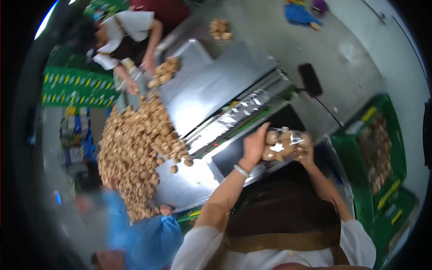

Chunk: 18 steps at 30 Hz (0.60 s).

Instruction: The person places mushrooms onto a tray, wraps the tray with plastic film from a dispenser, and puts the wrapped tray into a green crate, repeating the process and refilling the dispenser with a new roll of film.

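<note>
A clear-wrapped pack of round brown mushrooms (284, 145) is held between my two hands, shiny film over its top. My left hand (255, 146) grips the pack's left end, and a pale bracelet circles that wrist. At its right end my right hand (307, 150) has its fingers wrapped round the side. Beneath and behind the pack lies a dark flat surface (227, 158) of the wrapping machine. Film and a long metal bar (234, 114) run diagonally just beyond it.
A large heap of loose mushrooms (135, 148) covers the metal table (180, 184) at left. A co-worker in white (130, 33) handles mushrooms across the table; another in blue (144, 238) stands at lower left. A green crate (396, 148) with mushrooms stands at right.
</note>
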Available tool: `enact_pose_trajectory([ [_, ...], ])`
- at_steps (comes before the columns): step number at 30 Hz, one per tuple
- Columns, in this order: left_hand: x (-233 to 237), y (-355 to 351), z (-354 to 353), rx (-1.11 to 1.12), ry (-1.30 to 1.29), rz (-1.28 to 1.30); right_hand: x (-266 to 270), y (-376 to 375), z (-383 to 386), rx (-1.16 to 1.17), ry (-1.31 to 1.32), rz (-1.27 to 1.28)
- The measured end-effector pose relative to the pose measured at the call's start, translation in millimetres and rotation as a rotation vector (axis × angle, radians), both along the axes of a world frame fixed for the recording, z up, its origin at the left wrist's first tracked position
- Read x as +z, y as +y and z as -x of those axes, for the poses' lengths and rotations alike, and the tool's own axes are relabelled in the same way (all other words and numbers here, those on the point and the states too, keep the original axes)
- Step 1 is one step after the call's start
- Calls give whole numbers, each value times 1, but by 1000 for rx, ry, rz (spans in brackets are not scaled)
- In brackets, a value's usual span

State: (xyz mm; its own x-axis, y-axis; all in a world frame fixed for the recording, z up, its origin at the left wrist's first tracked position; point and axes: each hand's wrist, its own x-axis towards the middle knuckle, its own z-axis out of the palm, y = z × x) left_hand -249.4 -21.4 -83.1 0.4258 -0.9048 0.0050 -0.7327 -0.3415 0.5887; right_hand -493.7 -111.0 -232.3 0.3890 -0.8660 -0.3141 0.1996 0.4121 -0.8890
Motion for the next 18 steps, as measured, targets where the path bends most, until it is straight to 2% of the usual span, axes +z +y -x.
enact_pose_trajectory([
  [2, 30, -7, 17, 132, 486, 16, 34, 6, -4, 312, 189, 111],
  [4, 30, -4, 45, 15, 874, 374, 76, 10, 1, 571, 356, 191],
  [6, 60, 0, 66, -114, 1055, 510, 117, 10, 0, 760, 444, 262],
  [8, 98, 7, 81, -143, 1298, 274, 155, 2, 8, 903, 492, 328],
  [10, 127, 18, 93, -349, 1387, 370, 183, -5, 9, 1025, 545, 417],
  [12, 145, 16, 107, -489, 1337, 321, 209, -13, 7, 1137, 626, 552],
  [13, 153, 9, 115, -522, 1356, 392, 221, -14, 0, 1199, 692, 635],
  [16, 136, 11, 155, -628, 1490, 604, 255, -42, -10, 1354, 975, 830],
  [18, 125, 6, 162, -639, 1694, 591, 274, -77, -15, 1325, 1103, 767],
])
